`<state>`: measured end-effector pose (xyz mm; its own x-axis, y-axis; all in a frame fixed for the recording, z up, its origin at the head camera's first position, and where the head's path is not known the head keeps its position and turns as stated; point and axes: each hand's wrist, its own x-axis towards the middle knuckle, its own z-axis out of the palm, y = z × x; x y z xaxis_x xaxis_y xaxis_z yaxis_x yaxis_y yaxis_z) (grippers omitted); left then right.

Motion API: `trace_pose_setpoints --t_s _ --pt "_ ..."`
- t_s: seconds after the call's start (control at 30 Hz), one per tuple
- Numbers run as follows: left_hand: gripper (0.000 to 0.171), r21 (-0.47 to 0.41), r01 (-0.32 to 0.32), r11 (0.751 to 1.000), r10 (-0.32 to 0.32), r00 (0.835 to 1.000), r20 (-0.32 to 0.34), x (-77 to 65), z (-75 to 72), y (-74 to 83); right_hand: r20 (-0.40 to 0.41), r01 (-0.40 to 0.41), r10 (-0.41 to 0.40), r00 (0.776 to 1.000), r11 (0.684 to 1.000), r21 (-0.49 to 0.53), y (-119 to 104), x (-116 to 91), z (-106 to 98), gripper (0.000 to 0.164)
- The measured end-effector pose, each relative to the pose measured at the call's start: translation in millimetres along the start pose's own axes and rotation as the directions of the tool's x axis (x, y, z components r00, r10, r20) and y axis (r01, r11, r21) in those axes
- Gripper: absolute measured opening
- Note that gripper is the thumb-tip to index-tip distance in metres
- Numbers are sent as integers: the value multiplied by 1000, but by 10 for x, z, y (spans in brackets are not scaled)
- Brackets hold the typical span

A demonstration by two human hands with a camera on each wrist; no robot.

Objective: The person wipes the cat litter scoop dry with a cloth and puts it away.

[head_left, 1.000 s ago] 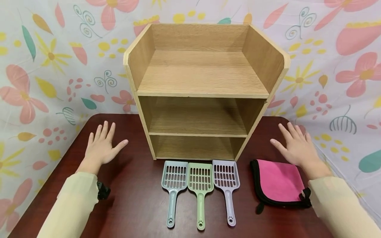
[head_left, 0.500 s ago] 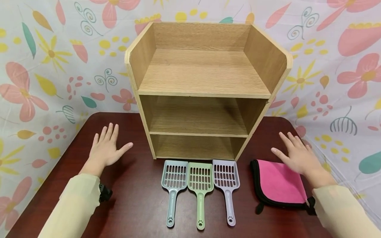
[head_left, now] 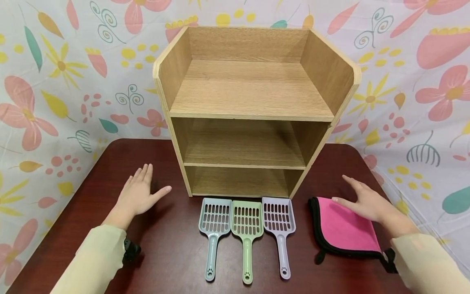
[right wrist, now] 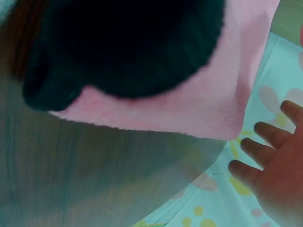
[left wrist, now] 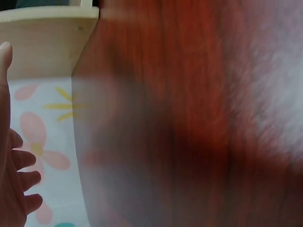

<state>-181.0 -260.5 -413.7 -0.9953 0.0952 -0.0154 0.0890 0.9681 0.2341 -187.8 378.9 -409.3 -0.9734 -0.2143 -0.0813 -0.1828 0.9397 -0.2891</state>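
Note:
In the head view my left hand (head_left: 137, 197) hovers over the left of the table, fingers straight and thumb spread, holding nothing. My right hand (head_left: 369, 203) is above the pink cloth with black edging (head_left: 346, 228), fingers extended; it grips nothing. Between the hands lie three slotted litter scoops side by side: a blue scoop (head_left: 210, 249), a green scoop (head_left: 247, 253) and a lilac scoop (head_left: 282, 249), handles toward me. The left wrist view shows the left fingers (left wrist: 28, 182) apart from anything. In the right wrist view the right fingers (right wrist: 270, 137) are beside the cloth (right wrist: 180, 116).
A wooden shelf unit (head_left: 249, 90) stands behind the scoops, with a walled top and two compartments below. The dark red tabletop (head_left: 169, 253) extends on both sides. A floral-printed sheet (head_left: 73, 122) hangs behind and around the table.
Both hands have lowered toward me; the left has also shifted right, and the right has turned more edge-on above the cloth. The scoops and shelf have stayed put.

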Motion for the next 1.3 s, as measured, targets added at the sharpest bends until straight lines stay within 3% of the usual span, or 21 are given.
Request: trace_pose_setpoints --t_s 0.4,0.93,1.3 --pt "101 -42 -52 998 47 993 -107 -152 127 259 32 -16 16 999 1000 8 -11 -79 26 87" --pt "86 -206 0 979 -18 996 -86 -391 271 599 59 -10 10 998 1000 7 39 -123 67 75" --pt "72 -303 -13 953 -6 998 -64 -465 365 842 111 -35 33 993 999 18 82 -156 42 76"
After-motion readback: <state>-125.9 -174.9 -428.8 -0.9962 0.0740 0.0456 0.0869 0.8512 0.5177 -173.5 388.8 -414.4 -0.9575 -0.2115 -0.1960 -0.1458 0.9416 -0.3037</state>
